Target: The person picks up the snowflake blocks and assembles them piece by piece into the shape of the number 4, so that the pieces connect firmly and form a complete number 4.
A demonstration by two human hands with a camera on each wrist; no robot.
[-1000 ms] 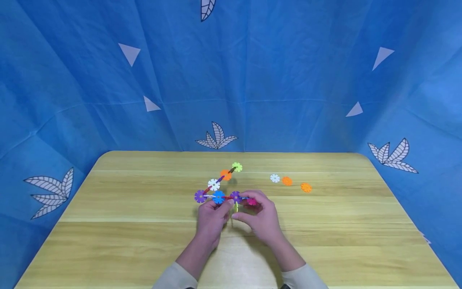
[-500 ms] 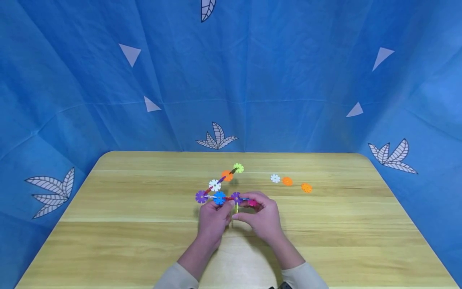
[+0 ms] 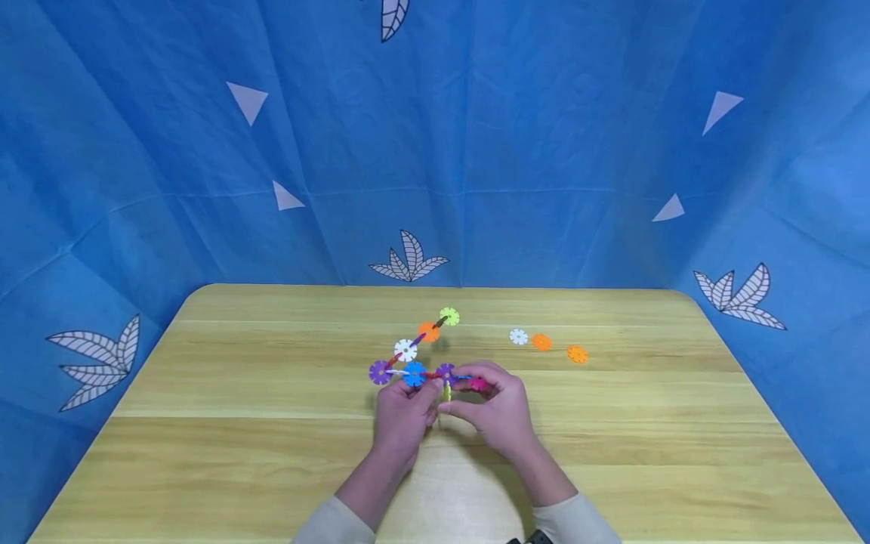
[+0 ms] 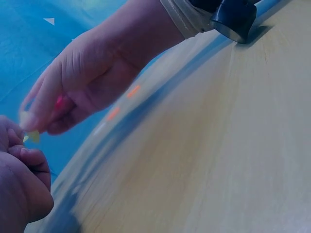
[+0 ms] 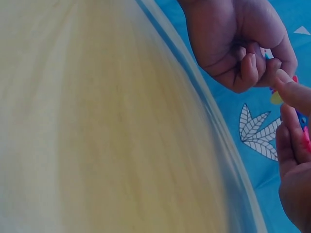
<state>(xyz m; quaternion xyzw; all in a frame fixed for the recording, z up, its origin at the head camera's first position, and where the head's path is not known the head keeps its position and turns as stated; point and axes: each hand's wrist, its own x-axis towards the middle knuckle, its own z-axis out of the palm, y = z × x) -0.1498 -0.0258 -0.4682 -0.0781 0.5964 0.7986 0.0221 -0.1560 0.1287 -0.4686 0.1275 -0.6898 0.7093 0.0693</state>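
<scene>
A chain of interlocking plastic snowflake discs is held over the table in the head view. One arm runs from a lime disc [image 3: 449, 316] through orange and white ones down to a purple disc [image 3: 380, 372]. From there the other arm passes a blue disc [image 3: 414, 374] and a second purple disc [image 3: 446, 373] to a pink disc [image 3: 478, 384]. My left hand [image 3: 399, 419] pinches the chain just below the blue and second purple discs. My right hand [image 3: 499, 408] pinches a yellow-green disc [image 3: 446, 391] standing edge-on beneath that purple one. Fingers partly hide the pink disc.
Loose discs lie on the wooden table [image 3: 646, 423] to the right: a white disc [image 3: 519, 337], an orange disc [image 3: 541, 342] and another orange disc [image 3: 577, 354]. A blue curtain [image 3: 530, 151] with leaf prints surrounds the table's back and sides.
The hands and the chain have shifted very slightly to the right and toward the person. Both grips look the same, and the loose discs stay where they were.
</scene>
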